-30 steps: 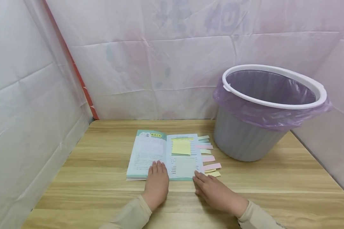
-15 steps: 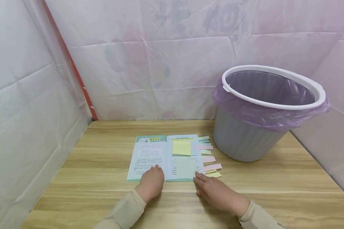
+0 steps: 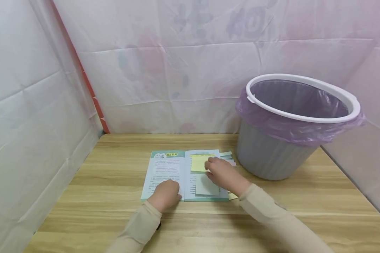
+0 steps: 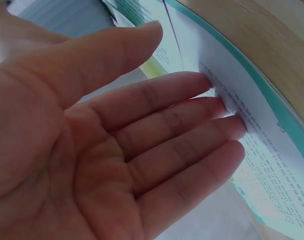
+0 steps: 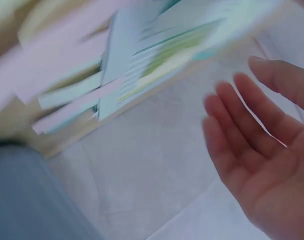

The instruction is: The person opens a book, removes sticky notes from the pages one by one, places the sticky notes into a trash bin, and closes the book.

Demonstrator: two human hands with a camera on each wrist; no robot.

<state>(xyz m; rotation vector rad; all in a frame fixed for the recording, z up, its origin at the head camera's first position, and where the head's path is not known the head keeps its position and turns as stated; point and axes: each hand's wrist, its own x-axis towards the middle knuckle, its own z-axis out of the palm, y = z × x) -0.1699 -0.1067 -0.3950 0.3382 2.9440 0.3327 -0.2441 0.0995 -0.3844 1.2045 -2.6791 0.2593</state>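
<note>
An open book [image 3: 164,172] lies on the wooden table. Its right page carries a yellow sticky note [image 3: 198,164] near the top and a pale green sticky note [image 3: 207,185] below. My left hand [image 3: 165,194] rests its fingertips on the lower left page; in the left wrist view the fingers are nearly straight and the thumb stands apart. Over the right page, beside the yellow note, is my right hand [image 3: 225,175]. The right wrist view shows it with loosely bent fingers and nothing held. Colored tabs [image 3: 227,154] stick out from the book's right edge, partly hidden by that hand.
A grey trash bin [image 3: 269,154] with a purple liner [image 3: 307,135] and white rim stands at the back right. White sheeting [image 3: 139,77] closes off the back and sides. Bare wooden tabletop [image 3: 92,196] lies left of the book.
My right hand has moved up from the page's lower right corner to the yellow note. My left hand has slid slightly left and down, and the left page has settled flatter.
</note>
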